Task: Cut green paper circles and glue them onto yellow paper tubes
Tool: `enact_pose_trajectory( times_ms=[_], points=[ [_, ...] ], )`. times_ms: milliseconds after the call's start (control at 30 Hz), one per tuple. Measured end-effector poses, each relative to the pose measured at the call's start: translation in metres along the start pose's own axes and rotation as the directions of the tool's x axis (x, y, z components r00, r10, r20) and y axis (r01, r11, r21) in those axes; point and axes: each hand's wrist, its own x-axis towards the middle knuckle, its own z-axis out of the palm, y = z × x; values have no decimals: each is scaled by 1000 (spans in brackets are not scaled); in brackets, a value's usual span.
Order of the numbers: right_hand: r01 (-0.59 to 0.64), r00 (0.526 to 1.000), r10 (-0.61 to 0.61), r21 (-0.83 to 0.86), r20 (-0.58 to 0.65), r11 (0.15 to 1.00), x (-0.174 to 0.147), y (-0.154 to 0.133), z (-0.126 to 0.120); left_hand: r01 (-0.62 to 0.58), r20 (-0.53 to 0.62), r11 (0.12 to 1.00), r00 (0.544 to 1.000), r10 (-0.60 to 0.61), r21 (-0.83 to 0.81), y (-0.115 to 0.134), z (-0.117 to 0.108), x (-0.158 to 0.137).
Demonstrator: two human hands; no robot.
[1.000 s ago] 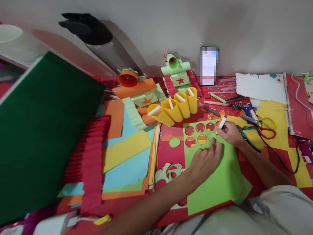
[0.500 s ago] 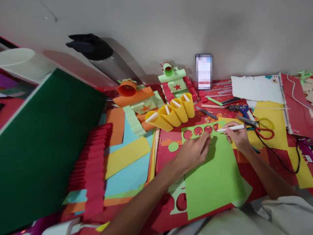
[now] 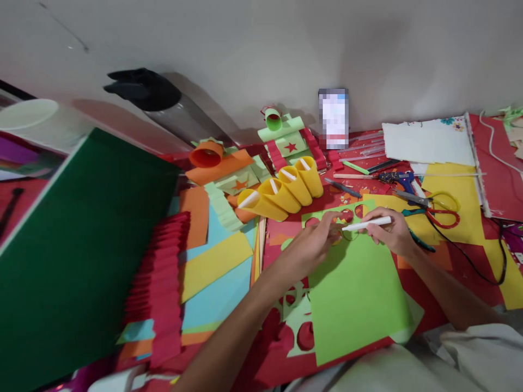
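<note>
My right hand [image 3: 390, 233] grips a slim white pen [image 3: 373, 222], its tip pointing left just above the light green sheet [image 3: 359, 305]. A drawn circle outline [image 3: 350, 235] shows under the pen, below a row of round holes cut along the sheet's top edge. My left hand [image 3: 312, 239] rests on the sheet's upper left, thumb and fingers curled together close to the pen tip. What those fingers pinch is small and cannot be made out. The green disc [image 3: 286, 244] beside the sheet is mostly hidden by my left hand.
Yellow paper rolls [image 3: 281, 190] stand behind the sheet, near paper figures [image 3: 288, 142]. On the right lie scissors [image 3: 433, 204], a glue gun [image 3: 400, 178] and a black cable. A phone [image 3: 334, 118] leans on the wall. At left are a dark green board [image 3: 81, 245] and crinkled red paper [image 3: 166, 294].
My right hand has brought the pen left and slightly down, from the last hole to the drawn circle. My left hand has shifted left, off the circle.
</note>
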Motion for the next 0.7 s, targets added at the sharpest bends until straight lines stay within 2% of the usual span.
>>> enact_pose_trajectory(
  times_ms=[167, 333, 500, 600, 700],
  points=[
    [19, 999, -11, -153, 52, 988, -1, 0, 0, 7, 26, 1000, 1000, -6, -14, 0, 3, 0],
    [32, 991, 7, -289, 133, 957, -2, -3, 1, -94, -2, 996, 996, 94, -6, 3, 9, 1],
    [-23, 981, 64, -220, 182, 975, -4, 1, 4, -149, -99, 983, 982, 160, 110, 10, 22, 4],
    [-50, 980, 85, -189, 182, 981, -5, 6, 3, -112, -166, 977, 976, 143, 184, 11, 24, 4],
    [-25, 988, 53, -192, 144, 981, -2, 8, -3, -27, -227, 975, 971, 78, 222, 10, 18, -1]
  ],
)
